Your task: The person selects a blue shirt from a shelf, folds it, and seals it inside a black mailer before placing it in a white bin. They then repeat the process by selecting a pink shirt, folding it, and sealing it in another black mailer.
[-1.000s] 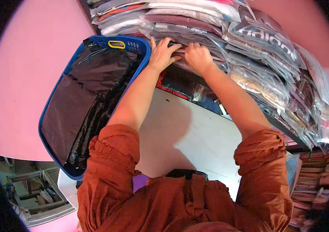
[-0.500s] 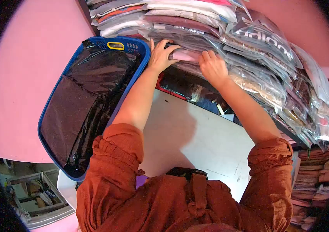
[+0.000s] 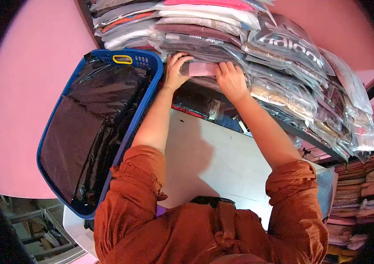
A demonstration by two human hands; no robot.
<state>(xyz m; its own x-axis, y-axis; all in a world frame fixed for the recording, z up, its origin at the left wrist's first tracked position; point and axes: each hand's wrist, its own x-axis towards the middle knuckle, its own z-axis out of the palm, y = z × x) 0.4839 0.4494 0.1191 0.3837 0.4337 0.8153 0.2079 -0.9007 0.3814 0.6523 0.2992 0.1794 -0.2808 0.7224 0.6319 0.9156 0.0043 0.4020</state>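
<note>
A pale pink folded garment in a clear plastic bag point(image 3: 202, 69) lies low in a stack of bagged garments on the shelf. My left hand point(image 3: 177, 72) grips its left end, with the thumb along the front and the fingers reaching over the top. At the other end my right hand point(image 3: 232, 81) has its fingers curled over the bag. Directly above it rests a dark grey bagged garment point(image 3: 204, 52). Parts of the fingertips are hidden against the plastic.
A blue basket point(image 3: 157, 70) with a black plastic-wrapped bundle point(image 3: 94, 127) stands left of my arms. More bagged clothes point(image 3: 283, 66) fill the shelf to the right. Below is a white tabletop point(image 3: 235, 167). Folded textiles point(image 3: 349, 198) are stacked at far right.
The view has shifted slightly, so the basket and shelf sit further left. More of the pink garment shows between my hands, and both still hold it at the shelf.
</note>
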